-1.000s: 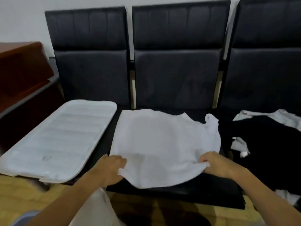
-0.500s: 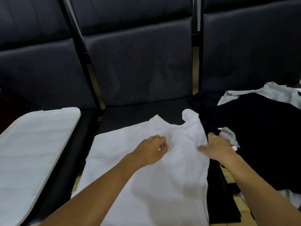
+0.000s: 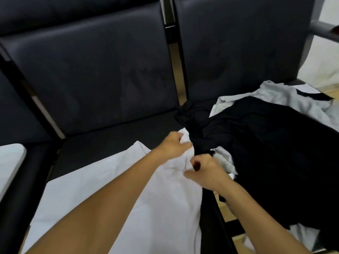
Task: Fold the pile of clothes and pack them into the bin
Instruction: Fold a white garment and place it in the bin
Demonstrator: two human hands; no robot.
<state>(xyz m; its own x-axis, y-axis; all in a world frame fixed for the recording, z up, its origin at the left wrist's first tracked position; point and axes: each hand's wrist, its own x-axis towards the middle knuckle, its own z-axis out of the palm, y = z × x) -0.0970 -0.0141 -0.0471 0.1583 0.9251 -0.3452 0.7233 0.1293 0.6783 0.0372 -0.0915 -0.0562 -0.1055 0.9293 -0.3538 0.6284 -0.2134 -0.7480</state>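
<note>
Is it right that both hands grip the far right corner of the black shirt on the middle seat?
Not quite. The head view shows the left hand and right hand gripping the far right corner of the white shirt, not the black one, on the middle seat.

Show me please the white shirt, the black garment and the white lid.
white shirt (image 3: 113, 184): head view, flat body.
black garment (image 3: 275, 143): head view, middle.
white lid (image 3: 9, 162): head view, corner.

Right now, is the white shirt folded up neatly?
No, the white shirt lies spread flat on the seat, only its far corner bunched.
</note>
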